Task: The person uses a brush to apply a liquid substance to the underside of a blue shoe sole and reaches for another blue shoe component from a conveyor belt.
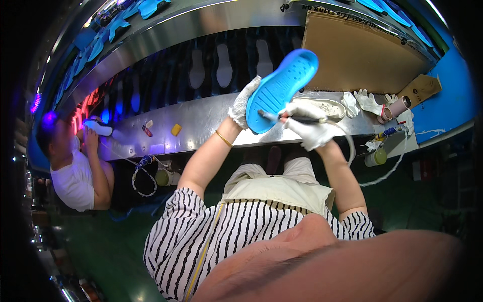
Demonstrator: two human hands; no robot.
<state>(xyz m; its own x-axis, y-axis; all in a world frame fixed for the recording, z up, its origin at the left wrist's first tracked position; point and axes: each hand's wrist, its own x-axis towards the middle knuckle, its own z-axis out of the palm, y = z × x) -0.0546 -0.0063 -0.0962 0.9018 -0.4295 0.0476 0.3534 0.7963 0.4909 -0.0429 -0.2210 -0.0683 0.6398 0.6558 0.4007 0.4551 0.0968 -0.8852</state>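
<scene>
In my white-gloved left hand [242, 104] is a bright blue shoe sole [288, 80], gripped by its left edge and held tilted above the metal bench. Its grooved, holed inner face is turned up. My right hand [311, 130], also gloved in white, is closed around a slim brush [267, 116] with a pale hose [351, 146] trailing from it. The brush tip lies over the sole's near end; whether it touches cannot be made out. Just behind my right hand, a whitish shoe [329, 107] rests on the bench, partly hidden.
Beyond the metal bench [191, 132], dark slots carry several pale soles [223, 65]. A cardboard sheet [357, 55] stands behind. White gloves [370, 102] and a pinkish roll [399, 106] lie right. A yellow block [176, 130] sits left, near a seated co-worker [75, 176] holding a sole.
</scene>
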